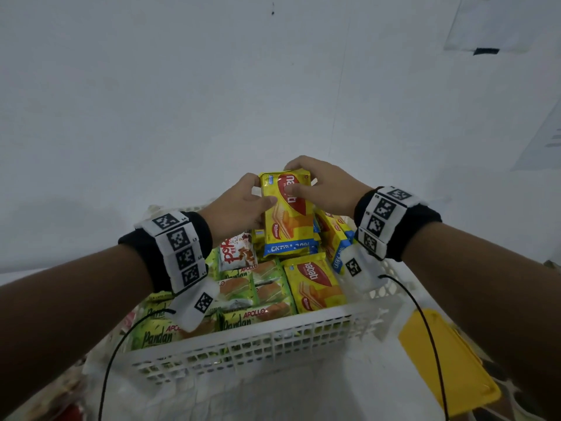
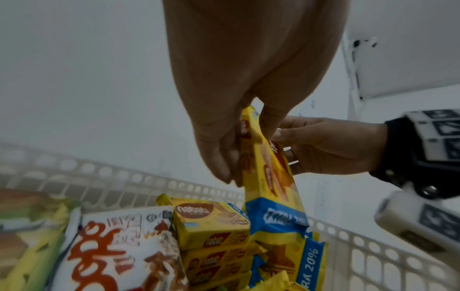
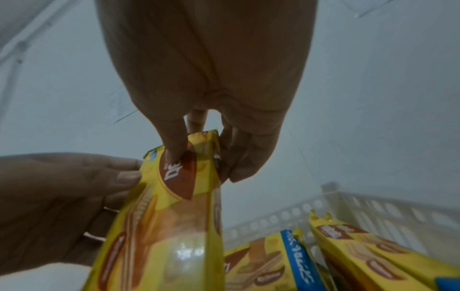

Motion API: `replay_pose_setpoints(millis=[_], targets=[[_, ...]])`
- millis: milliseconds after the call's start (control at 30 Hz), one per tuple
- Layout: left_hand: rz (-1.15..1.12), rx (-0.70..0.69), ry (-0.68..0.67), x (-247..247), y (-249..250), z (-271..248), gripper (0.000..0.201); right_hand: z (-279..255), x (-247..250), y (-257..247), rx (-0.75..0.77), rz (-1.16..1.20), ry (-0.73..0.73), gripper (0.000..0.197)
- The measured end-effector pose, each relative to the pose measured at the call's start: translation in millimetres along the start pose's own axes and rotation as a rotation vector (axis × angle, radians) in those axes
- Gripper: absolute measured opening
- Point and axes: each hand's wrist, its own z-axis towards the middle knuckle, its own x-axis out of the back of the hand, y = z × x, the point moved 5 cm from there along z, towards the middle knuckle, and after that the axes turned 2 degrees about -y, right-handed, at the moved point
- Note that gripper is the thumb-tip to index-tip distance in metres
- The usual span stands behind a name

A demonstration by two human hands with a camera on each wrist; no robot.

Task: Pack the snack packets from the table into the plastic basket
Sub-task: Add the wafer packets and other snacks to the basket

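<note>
I have one yellow Nabati wafer packet [image 1: 287, 208] held in both hands above the far end of the white plastic basket [image 1: 273, 338]. My left hand [image 1: 239, 205] pinches its left edge, thumb on the printed face and fingers behind; my right hand [image 1: 321, 189] curls over the top right corner, thumb pressed on the red logo. Both grips are closed on this packet and on nothing else.

The packet stands nearly upright — long axis vertical, blue-banded end pointing down into the basket, directly over the stack of matching Nabati packets [image 2: 211, 226] at the far right corner. So the way in is straight down, and both hands are equally close, one on each side.

The wrapper is glossy, crinkly film over a flat, firm rectangular block; it catches a glare in the right wrist view. The basket wall is rigid lattice plastic. Green Apollo Pandan cake packets [image 1: 252, 291] fill the near left of the basket, with a white puffed snack bag [image 1: 238, 250] just beside the Nabati stack. On the bench [image 1: 303, 396] past the basket's near right corner lies a flat yellow lid-like piece [image 1: 449, 366].
</note>
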Motion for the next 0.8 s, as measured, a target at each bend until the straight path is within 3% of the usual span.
replay_pose_setpoints(millis=[167,400,567,800], targets=[[0.451,-0.019,-0.073,-1.3,10.3,-30.5,0.077,1.3,2.8,3.6,-0.063,-0.009,-0.099,0.029],[0.906,-0.242,-0.326,-19.5,-11.0,-110.9,0.048,-3.4,-16.2,24.9,-0.285,-0.082,-0.326,0.03],[0.774,-0.209,-0.46,-31.6,-45.2,-132.0,0.046,-10.5,-33.2,33.9,-0.37,-0.207,-0.491,0.04],[0.612,-0.187,-0.363,-34.3,-50.6,-130.8,0.041,-15.5,-43.2,25.3,-0.274,-0.519,-0.596,0.047]])
